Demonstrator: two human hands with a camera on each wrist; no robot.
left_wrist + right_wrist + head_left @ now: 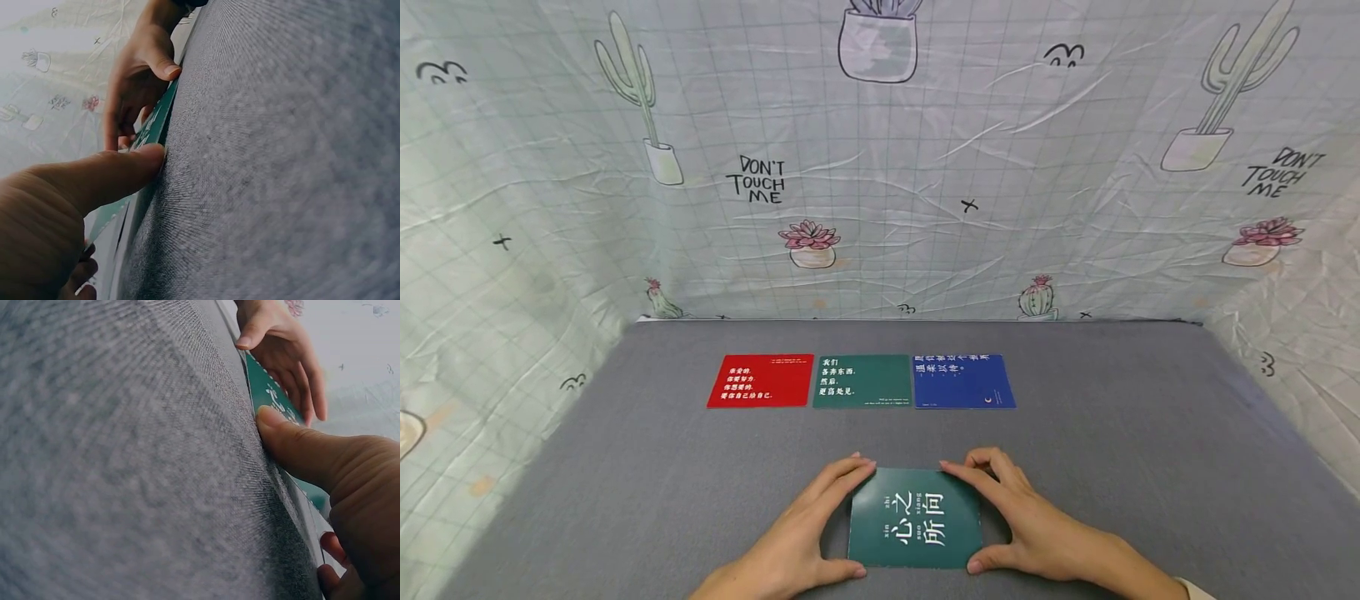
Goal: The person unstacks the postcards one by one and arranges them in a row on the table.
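Observation:
A dark green card [916,554] with large white Chinese characters and small pinyin lies near the front of the grey table, its text turned sideways. My left hand [801,533] holds its left side, with the thumb at the near corner and the fingertips at the far corner. On the opposite side my right hand [1041,525] grips it the same way, thumb near and index finger far. From the left wrist view, the left thumb [119,175] touches the card's edge close to the cloth. The right thumb [297,440] does likewise in the right wrist view.
Farther back, three cards lie in a row: a red card [790,383], a green card [880,382] and a blue card [951,387], each with white writing. Grey cloth [662,475] covers the table. A cactus-print curtain [895,142] hangs behind and along both sides.

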